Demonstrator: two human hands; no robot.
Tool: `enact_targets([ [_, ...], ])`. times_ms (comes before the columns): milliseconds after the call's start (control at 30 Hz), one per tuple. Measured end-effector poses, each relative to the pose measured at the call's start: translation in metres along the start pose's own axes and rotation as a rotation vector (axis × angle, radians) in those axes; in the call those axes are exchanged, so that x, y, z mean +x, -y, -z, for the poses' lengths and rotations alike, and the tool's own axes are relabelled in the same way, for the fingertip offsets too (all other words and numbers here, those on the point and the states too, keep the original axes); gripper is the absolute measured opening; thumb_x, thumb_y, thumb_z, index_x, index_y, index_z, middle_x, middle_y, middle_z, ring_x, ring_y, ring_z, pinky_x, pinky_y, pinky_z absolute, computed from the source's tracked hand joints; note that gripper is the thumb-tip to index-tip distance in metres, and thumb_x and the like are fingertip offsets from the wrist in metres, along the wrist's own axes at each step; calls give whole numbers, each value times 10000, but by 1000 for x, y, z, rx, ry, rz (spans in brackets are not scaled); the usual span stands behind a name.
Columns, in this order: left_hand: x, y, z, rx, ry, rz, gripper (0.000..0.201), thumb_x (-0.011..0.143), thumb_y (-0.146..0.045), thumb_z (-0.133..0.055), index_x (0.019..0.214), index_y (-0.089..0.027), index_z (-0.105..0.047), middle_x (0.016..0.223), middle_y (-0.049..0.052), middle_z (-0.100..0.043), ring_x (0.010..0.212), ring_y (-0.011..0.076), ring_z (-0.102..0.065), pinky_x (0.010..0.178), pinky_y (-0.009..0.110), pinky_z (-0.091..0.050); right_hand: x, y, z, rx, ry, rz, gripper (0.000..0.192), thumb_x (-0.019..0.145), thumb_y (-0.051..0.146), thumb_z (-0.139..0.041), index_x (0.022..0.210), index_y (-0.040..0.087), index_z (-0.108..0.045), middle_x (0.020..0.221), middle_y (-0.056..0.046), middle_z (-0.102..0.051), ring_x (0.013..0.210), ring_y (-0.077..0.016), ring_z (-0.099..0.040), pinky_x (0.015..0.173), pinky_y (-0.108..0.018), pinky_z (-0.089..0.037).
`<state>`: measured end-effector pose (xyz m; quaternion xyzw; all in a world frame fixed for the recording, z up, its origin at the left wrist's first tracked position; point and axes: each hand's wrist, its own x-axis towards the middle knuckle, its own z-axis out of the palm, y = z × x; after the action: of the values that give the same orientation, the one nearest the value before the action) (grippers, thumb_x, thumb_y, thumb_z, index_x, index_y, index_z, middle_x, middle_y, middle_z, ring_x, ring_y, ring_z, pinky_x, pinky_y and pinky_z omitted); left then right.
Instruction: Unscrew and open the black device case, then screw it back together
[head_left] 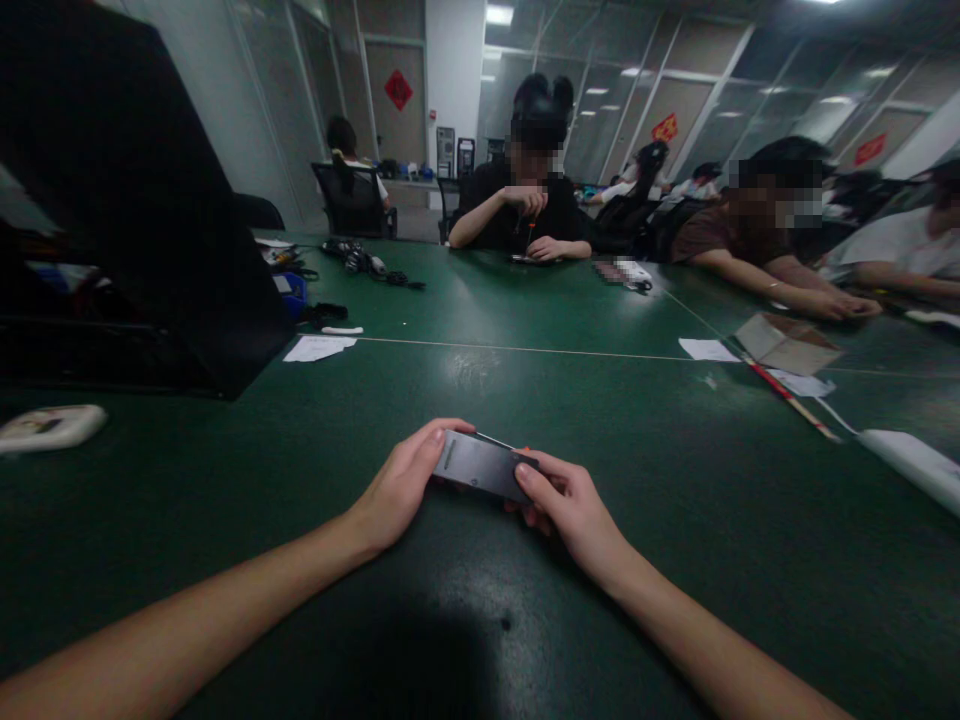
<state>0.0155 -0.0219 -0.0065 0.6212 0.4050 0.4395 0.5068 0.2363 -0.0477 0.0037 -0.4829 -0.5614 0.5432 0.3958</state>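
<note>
While four people sit across the one green table (525, 330), two hands work near its front edge. Left hand (397, 490) and right hand (566, 510) both clamp one dark slab (480, 465), one at each end.

A flat device (480, 464) lies on the table (675, 520), between left hand (397, 487) and right hand (574, 510).

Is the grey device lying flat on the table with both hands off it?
No: the left hand and the right hand both grip the grey device by its ends.
</note>
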Motion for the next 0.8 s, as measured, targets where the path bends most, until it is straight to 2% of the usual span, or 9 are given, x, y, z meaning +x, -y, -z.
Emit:
enact_targets([
  [67, 0, 4, -6, -182, -9, 38, 539, 1003, -582, -436, 1384, -212, -531, 1204, 94, -685, 1079, 262, -635, 944, 359, -467, 0, -2, -5, 138, -33, -33, 481, 853, 618, -673, 939, 144, -687, 696, -25, -690, 513, -98, -542, 454, -213, -396],
  [133, 0, 6, -14, -379, 41, 86, 651, 958, -593, -531, 1469, -214, -395, 1296, 133, -659, 1136, 284, -645, 974, 404, -488, -2, -4, -12, 288, -62, -44, 465, 832, 595, -714, 917, 139, -673, 742, -40, -715, 560, -102, -608, 526, -215, -484],
  [200, -1, 5, -23, -400, 123, 111, 700, 861, -492, -729, 1413, -170, -443, 1333, 173, -647, 1188, 302, -641, 1032, 413, -474, -4, -5, -21, 412, -73, -68, 453, 797, 528, -784, 1002, 141, -668, 794, -34, -726, 641, -113, -675, 641, -228, -552],
  [300, -4, -1, -32, -399, 184, 130, 603, 837, -413, -771, 1313, -150, -511, 1310, 180, -670, 1209, 298, -648, 1045, 401, -490, -8, -6, -29, 497, -32, -114, 500, 785, 460, -819, 1131, 161, -616, 840, -20, -727, 686, -131, -717, 706, -260, -581],
  [467, -7, -4, -29, -376, 204, 129, 514, 886, -370, -712, 1305, -144, -516, 1283, 171, -694, 1174, 293, -677, 978, 400, -543, -6, -1, -24, 358, 88, -109, 465, 799, 513, -788, 1050, 181, -582, 829, -21, -715, 690, -158, -708, 613, -265, -551],
  [567, -4, -3, -21, -341, 116, 115, 619, 812, -326, -788, 1321, -141, -488, 1302, 175, -685, 1195, 302, -669, 1024, 405, -519, -4, 5, -16, 218, 65, -88, 447, 756, 507, -820, 974, 177, -611, 807, -8, -691, 723, -142, -657, 633, -251, -516],
  [667, 1, -3, -13, -343, 14, 91, 735, 782, -332, -805, 1377, -134, -423, 1275, 175, -699, 1183, 309, -677, 1045, 420, -507, -4, 8, -12, 125, 38, -81, 436, 748, 512, -814, 941, 169, -625, 762, 13, -651, 674, -122, -591, 625, -250, -477],
  [800, 2, -7, -9, -326, 32, 77, 756, 798, -332, -781, 1423, -123, -411, 1286, 171, -695, 1182, 309, -678, 1042, 417, -513, -3, 5, -11, 23, 49, -89, 440, 782, 510, -777, 1012, 165, -627, 778, 4, -642, 683, -140, -569, 599, -266, -425],
])
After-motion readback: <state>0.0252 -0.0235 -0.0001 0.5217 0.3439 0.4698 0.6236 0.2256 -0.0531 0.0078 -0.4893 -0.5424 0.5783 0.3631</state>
